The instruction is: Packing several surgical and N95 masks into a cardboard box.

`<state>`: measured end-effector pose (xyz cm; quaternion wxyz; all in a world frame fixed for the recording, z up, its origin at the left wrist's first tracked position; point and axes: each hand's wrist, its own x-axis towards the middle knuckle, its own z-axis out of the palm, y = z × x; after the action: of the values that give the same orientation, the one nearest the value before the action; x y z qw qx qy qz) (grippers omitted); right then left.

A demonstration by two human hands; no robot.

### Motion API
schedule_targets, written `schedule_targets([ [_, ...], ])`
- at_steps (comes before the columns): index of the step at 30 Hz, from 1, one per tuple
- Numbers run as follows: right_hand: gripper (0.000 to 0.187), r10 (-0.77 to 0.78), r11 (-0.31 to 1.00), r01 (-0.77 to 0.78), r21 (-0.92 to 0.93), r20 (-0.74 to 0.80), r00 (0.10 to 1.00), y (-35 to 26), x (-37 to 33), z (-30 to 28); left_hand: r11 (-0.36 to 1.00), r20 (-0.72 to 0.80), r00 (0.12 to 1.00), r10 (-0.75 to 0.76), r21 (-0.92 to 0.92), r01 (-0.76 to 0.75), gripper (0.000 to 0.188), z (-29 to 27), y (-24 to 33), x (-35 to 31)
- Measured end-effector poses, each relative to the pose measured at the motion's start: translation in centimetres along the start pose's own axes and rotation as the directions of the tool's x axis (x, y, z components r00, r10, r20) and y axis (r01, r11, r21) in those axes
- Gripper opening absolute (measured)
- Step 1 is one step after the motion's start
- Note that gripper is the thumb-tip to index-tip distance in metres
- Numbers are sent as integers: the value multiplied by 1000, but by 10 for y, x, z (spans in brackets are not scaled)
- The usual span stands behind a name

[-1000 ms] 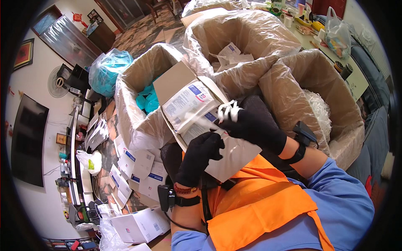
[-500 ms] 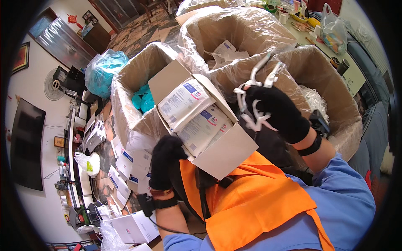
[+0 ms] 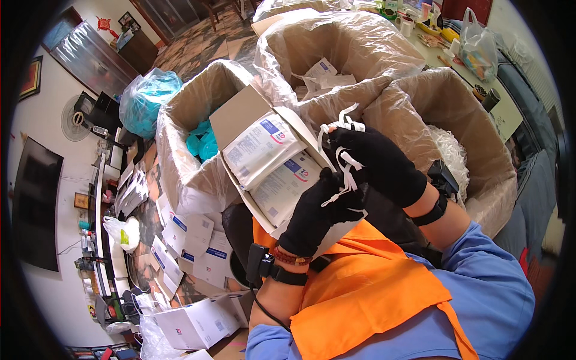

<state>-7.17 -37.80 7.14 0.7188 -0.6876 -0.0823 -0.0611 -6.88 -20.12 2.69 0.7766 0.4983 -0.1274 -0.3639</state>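
White straps are clutched by the right hand. The left hand is bent over the box's near edge, grip unclear.

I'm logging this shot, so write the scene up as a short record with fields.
Right hand: black glove, white strips in its grip
Left hand: black glove, over the near side of the open box; whether it holds anything is unclear
Open box: cardboard, white packets inside
Left carton: plastic-lined, turquoise items inside
Rear carton: plastic-lined, white pieces inside
Right carton: plastic-lined, white stringy material inside
Clothing: blue sleeves, orange apron
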Motion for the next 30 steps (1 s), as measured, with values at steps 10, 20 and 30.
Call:
schedule_targets([
  [10, 26, 294, 900, -287, 328, 30, 955, 9, 4, -17, 707, 282, 951, 130, 646, -288, 27, 6, 28, -15],
  [20, 19, 369, 752, -261, 605, -58, 928, 2, -1, 2, 962, 26, 998, -62, 267, 53, 17, -5, 16, -20],
  [30, 27, 6, 768, 144, -624, 232, 973, 36, 6, -15, 869, -37, 999, 12, 495, 8, 17, -23, 32, -15],
])
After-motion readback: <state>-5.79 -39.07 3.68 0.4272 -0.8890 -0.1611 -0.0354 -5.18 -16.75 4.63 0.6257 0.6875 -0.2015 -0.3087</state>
